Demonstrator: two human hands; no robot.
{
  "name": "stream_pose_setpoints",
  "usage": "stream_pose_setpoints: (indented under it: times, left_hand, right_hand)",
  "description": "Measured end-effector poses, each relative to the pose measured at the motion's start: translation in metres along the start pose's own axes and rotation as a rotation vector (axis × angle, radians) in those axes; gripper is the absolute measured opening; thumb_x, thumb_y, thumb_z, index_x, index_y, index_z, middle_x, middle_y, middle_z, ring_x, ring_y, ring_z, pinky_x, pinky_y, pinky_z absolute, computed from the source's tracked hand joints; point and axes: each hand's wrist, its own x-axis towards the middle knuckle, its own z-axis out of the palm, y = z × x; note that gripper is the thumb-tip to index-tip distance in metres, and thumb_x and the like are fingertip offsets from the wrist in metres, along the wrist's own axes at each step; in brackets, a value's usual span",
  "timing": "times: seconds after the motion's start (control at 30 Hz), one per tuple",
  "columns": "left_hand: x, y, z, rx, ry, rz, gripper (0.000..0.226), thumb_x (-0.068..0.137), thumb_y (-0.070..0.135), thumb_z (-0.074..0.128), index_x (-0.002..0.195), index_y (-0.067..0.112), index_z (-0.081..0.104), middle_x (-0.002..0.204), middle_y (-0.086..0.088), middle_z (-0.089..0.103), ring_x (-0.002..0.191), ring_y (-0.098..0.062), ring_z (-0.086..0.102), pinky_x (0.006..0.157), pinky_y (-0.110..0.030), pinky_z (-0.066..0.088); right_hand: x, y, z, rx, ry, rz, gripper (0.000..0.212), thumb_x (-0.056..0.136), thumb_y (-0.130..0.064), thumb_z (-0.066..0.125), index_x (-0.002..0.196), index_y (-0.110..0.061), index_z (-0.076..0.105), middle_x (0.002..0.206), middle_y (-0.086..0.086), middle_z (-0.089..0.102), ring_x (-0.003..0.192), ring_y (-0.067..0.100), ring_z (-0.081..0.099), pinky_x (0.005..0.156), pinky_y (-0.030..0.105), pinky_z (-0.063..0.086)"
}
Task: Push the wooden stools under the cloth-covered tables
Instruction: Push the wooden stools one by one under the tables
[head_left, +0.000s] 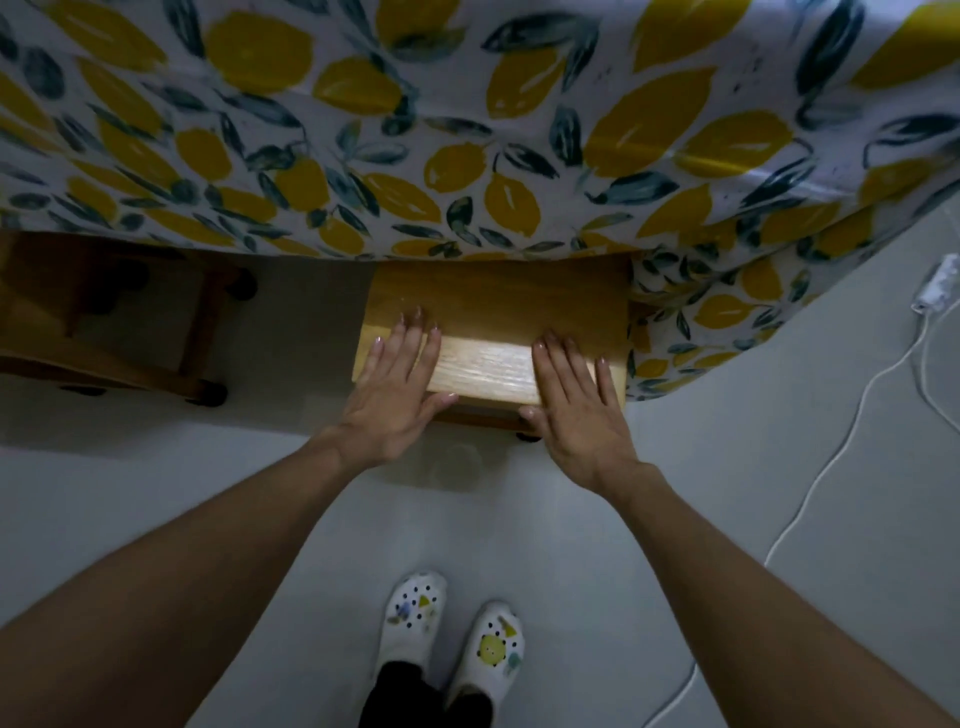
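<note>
Careful: your left hand and right hand lie spread flat on the stool; uneven pushing could snag the tablecloth hem.

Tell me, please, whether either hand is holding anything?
Nothing is gripped: left hand and right hand lie flat, open, on the wooden stool's near seat edge.

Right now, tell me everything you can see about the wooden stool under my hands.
The wooden stool has a flat, light, grained rectangular seat, upright on the grey floor. Its far part sits shadowed under the lemon-print tablecloth; the near edge still sticks out. The left hand and right hand press flat on the seat. One dark foot shows below.
</note>
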Motion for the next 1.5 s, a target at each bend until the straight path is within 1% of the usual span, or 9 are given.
stream_pose_setpoints:
  times: [0.1,0.23,0.43,0.53,0.7,0.97,1.07,1.17,1.5]
  left_hand:
    - [-0.008,0.012,-0.032,-0.057,-0.096,-0.031,0.067,0.099,0.046,0.021,0.151,0.010,-0.001,0.156,-0.010,-0.022,0.143,-0.022,-0.023,0.115,-0.039,-0.013]
    - [-0.045,0.043,-0.091,-0.146,-0.001,-0.044,0.060,0.099,0.045,0.022,0.149,0.011,0.019,0.158,-0.010,-0.014,0.142,-0.020,-0.024,0.112,-0.037,-0.017]
    - [-0.098,0.091,-0.225,-0.216,0.039,-0.013,0.071,0.094,0.059,0.015,0.151,0.018,0.009,0.157,-0.002,-0.022,0.141,-0.016,-0.029,0.112,-0.042,-0.019]
    - [-0.115,0.116,-0.287,-0.233,0.014,0.030,0.066,0.097,0.051,0.023,0.151,0.019,0.000,0.156,-0.001,-0.024,0.140,-0.017,-0.030,0.112,-0.044,-0.019]
    - [-0.126,0.161,-0.350,-0.313,0.109,0.099,0.065,0.097,0.049,0.027,0.151,0.022,0.005,0.157,0.003,-0.019,0.141,-0.014,-0.028,0.113,-0.041,-0.019]
    - [-0.045,0.258,-0.374,-0.333,0.168,0.156,0.095,0.074,0.080,0.007,0.151,0.024,0.006,0.155,0.005,-0.020,0.140,-0.016,-0.030,0.115,-0.043,-0.017]
    - [0.006,0.311,-0.388,-0.374,0.202,0.122,0.074,0.092,0.062,0.027,0.151,0.022,0.010,0.159,0.002,-0.012,0.143,-0.017,-0.024,0.116,-0.043,-0.014]
    - [0.046,0.368,-0.401,-0.484,0.252,0.063,0.065,0.096,0.048,0.037,0.151,0.022,0.014,0.160,0.003,-0.006,0.145,-0.016,-0.018,0.116,-0.043,-0.012]
    - [0.170,0.462,-0.446,-0.578,0.363,-0.126,0.061,0.097,0.040,0.043,0.149,0.019,0.021,0.160,-0.002,0.003,0.146,-0.025,-0.011,0.118,-0.045,-0.005]
  right_hand:
    - [-0.007,-0.023,-0.027,0.187,-0.087,0.101,0.073,0.097,-0.058,0.017,0.153,-0.017,-0.006,0.162,0.002,-0.011,0.147,0.015,-0.015,0.116,0.037,-0.012]
    - [-0.035,-0.047,-0.096,0.348,0.034,0.258,0.076,0.096,-0.061,0.025,0.153,-0.017,0.001,0.162,0.003,-0.004,0.147,0.015,-0.011,0.119,0.038,-0.009]
    - [-0.083,-0.059,-0.247,0.447,0.262,0.346,0.077,0.092,-0.058,0.035,0.153,-0.018,0.010,0.162,0.002,0.011,0.148,0.017,0.001,0.121,0.041,0.004]
    - [-0.106,-0.055,-0.318,0.443,0.362,0.360,0.072,0.095,-0.050,0.046,0.151,-0.015,0.019,0.160,0.003,0.020,0.148,0.019,0.007,0.121,0.041,0.005]
    - [-0.143,-0.031,-0.394,0.432,0.379,0.388,0.079,0.089,-0.064,0.031,0.152,-0.019,0.017,0.161,0.001,0.016,0.148,0.016,0.004,0.120,0.037,-0.003]
    - [-0.148,0.093,-0.446,0.355,0.369,0.400,0.089,0.080,-0.073,0.016,0.152,-0.022,0.015,0.162,0.000,0.011,0.149,0.017,0.002,0.119,0.036,-0.007]
    - [-0.136,0.157,-0.471,0.349,0.390,0.382,0.091,0.076,-0.072,0.013,0.152,-0.022,0.017,0.161,0.000,0.012,0.149,0.017,0.003,0.119,0.036,-0.007]
    - [-0.124,0.219,-0.501,0.344,0.365,0.365,0.081,0.085,-0.067,0.026,0.152,-0.022,0.018,0.161,0.001,0.012,0.149,0.018,0.003,0.120,0.038,-0.005]
    - [-0.019,0.370,-0.589,0.347,0.323,0.194,0.070,0.094,-0.057,0.038,0.152,-0.023,0.017,0.162,0.001,0.011,0.148,0.018,0.002,0.120,0.038,-0.003]
